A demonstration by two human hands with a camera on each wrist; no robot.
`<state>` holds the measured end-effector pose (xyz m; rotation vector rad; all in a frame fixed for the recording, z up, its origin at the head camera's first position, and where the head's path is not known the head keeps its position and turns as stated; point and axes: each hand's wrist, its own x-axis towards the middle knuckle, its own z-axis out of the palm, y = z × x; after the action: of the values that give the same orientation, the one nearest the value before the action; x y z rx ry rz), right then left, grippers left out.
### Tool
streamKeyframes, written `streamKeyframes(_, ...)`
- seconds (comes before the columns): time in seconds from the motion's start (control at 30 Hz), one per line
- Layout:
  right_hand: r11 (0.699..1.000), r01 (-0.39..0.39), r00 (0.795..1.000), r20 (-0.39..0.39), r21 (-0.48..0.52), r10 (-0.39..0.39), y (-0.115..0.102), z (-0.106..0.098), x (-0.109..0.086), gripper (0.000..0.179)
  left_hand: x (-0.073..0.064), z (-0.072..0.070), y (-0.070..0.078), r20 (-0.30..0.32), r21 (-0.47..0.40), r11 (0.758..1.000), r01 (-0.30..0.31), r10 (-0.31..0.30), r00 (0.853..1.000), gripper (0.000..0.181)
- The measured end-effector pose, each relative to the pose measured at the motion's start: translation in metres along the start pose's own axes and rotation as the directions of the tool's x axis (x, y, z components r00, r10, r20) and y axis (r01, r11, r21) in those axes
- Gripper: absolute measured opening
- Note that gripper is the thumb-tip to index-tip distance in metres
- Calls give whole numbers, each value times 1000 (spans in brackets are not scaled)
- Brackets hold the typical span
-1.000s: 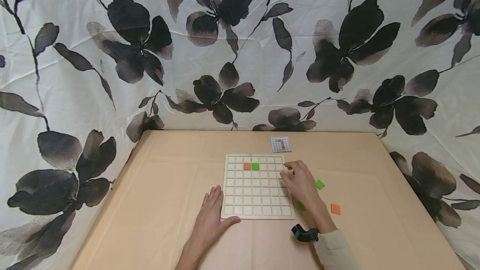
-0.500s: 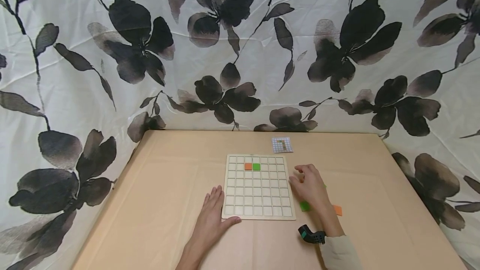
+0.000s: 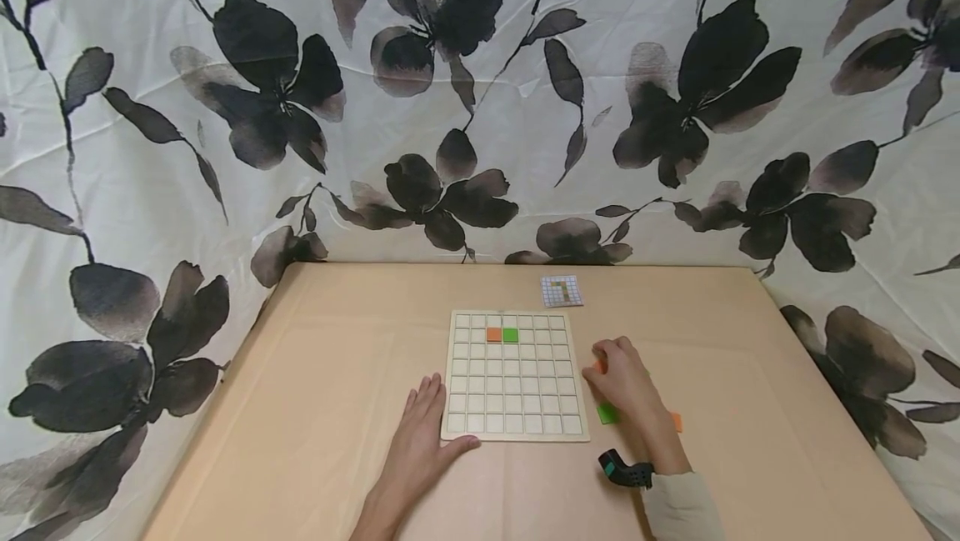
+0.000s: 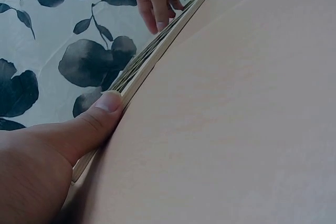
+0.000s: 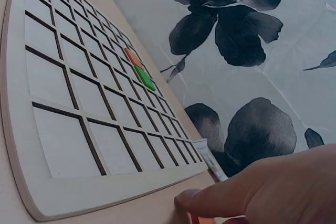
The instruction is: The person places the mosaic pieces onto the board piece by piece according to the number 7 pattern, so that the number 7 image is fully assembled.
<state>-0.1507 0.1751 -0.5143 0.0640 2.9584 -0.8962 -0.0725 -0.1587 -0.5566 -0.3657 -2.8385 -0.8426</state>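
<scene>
the left hand [image 3: 420,433] lies straight-fingered along the left edge of the pale wooden gridded board [image 3: 514,403], thumb on its near edge. right of the board, the right hand [image 3: 632,387] pinches a flat orange square tile [image 3: 599,367]; a flat green square tile [image 3: 607,414] lies nearer the board's near right corner. a small printed grid card [image 3: 562,292] lies beyond the board's far edge.

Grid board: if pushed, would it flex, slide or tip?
The board is probably stiff: its rim looks solid and straight in the left wrist view. It likely slides rather than tips, lying flat on the table. Its orange tile and green tile would likely travel along, seated in cells.
</scene>
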Motion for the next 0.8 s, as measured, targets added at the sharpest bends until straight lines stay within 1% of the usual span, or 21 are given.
streamKeyframes(0.3,999,34,999,27,-5,-34,6,-4,0,33,0,-2,1,30,-11,1000,23,-22,999,106)
streamKeyframes(0.47,1000,24,999,28,15,-24,7,-5,1,27,1,-2,1,25,-21,1000,14,-14,1000,106)
streamKeyframes(0.63,999,20,1000,20,38,-20,7,-5,3,21,1,-2,1,-2,-15,1000,-10,9,1000,104)
streamKeyframes(0.73,999,16,1000,26,48,-18,7,-6,2,21,1,-2,1,-7,-7,1000,-11,11,1000,104)
streamKeyframes(0.8,999,12,1000,25,53,-14,6,-6,2,20,0,-3,1,5,-11,1000,1,-1,1000,104)
